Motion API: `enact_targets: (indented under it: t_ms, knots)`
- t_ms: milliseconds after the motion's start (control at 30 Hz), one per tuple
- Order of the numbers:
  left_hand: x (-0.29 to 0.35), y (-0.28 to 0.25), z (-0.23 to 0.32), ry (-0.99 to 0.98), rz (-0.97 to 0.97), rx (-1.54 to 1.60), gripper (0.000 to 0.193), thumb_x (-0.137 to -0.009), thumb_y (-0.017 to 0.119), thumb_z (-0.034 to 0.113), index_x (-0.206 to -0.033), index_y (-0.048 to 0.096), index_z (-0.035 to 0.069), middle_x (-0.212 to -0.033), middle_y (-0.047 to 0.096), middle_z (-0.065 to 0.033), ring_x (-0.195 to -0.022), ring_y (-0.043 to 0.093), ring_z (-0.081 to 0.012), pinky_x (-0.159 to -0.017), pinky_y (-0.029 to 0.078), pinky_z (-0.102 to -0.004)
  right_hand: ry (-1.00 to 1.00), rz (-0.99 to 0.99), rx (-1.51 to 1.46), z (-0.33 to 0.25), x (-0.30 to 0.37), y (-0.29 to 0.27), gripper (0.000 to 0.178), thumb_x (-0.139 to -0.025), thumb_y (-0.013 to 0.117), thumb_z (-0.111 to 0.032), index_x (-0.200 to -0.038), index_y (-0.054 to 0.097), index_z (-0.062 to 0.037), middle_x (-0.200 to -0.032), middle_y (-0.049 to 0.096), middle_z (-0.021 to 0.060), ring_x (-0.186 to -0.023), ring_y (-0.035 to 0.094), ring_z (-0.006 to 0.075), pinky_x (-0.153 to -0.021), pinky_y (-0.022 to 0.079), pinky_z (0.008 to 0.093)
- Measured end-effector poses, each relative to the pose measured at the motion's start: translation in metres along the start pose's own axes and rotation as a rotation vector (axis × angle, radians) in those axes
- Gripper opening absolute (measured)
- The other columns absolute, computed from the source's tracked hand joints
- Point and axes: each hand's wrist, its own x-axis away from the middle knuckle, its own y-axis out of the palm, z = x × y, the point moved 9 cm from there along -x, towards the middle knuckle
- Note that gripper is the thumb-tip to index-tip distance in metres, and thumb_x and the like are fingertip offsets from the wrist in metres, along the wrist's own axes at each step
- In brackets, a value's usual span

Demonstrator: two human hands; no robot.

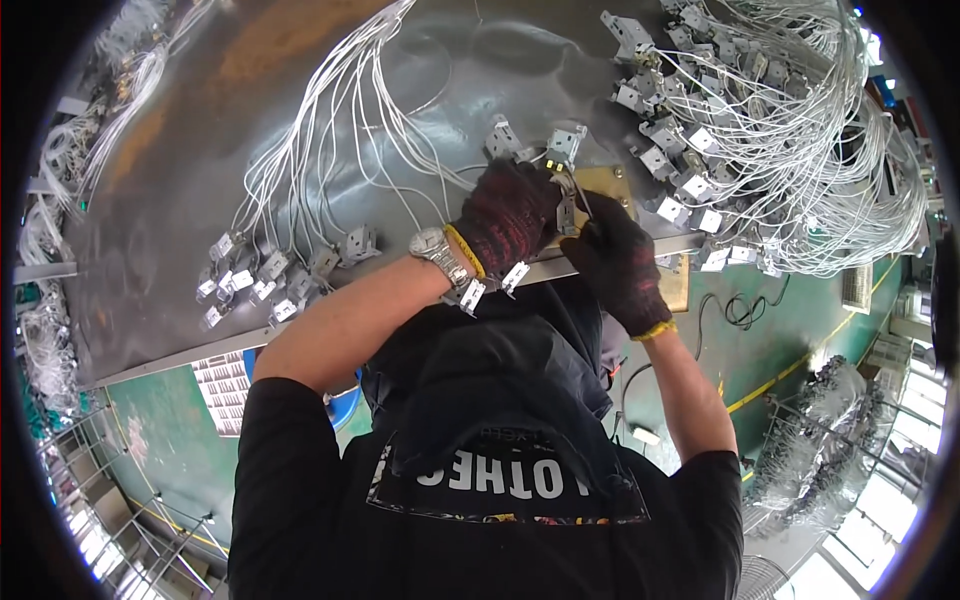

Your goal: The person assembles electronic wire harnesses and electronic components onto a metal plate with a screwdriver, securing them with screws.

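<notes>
Both my hands wear dark, red-flecked knit gloves with yellow cuffs and meet at the table's front edge. My left hand [507,215], with a metal watch on its wrist, is closed, its fingertips against a small metal bracket [566,212] with a white wire. My right hand [615,262] is curled in from the right beside that bracket. A thin, light piece sticks out at its fingertips; I cannot make out what it is. Beneath and behind them lies a brass-coloured plate [606,184]. Two more grey brackets, one left [503,138] and one right [567,143], stand just beyond my fingers.
A fan of white wires [330,110] ends in several metal brackets [275,265] on the left of the metal table [190,240]. A large heap of wired brackets [740,130] covers the right side. Below are a green floor [760,330], a black cable [735,312] and a wrapped bundle [815,440].
</notes>
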Motion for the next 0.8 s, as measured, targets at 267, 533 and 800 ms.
enact_targets:
  t_ms: [267,533,800]
  knots:
    - [0.004,0.016,-0.020,-0.004,-0.012,-0.037,0.033,-0.082,0.073,0.035,-0.097,0.069,0.007,-0.094,0.067,-0.0138,-0.088,0.065,-0.0301,-0.076,0.052,-0.0446,-0.126,0.033,0.119,0.009,-0.015,0.013,0.026,-0.088,0.072,-0.010,-0.113,0.066,-0.0070,-0.100,0.068,0.0154,-0.088,0.069,0.0335,-0.076,0.054,0.0411]
    - [0.013,0.001,-0.017,0.104,0.220,0.100,0.037,-0.082,0.073,0.038,-0.097,0.068,0.004,-0.095,0.066,-0.0149,-0.087,0.062,-0.0336,-0.072,0.049,-0.0454,-0.191,0.083,0.124,0.002,-0.019,0.011,0.027,-0.085,0.076,-0.006,-0.110,0.068,-0.0066,-0.095,0.069,0.0141,-0.082,0.068,0.0282,-0.074,0.054,0.0366]
    - [0.007,-0.001,-0.012,0.086,0.127,-0.010,0.036,-0.083,0.068,0.034,-0.104,0.067,0.005,-0.090,0.064,-0.0161,-0.081,0.061,-0.0332,-0.066,0.049,-0.0476,-0.144,0.085,0.140,0.013,-0.017,0.014,0.024,-0.087,0.074,-0.008,-0.109,0.066,-0.0060,-0.096,0.068,0.0156,-0.087,0.069,0.0341,-0.075,0.054,0.0398]
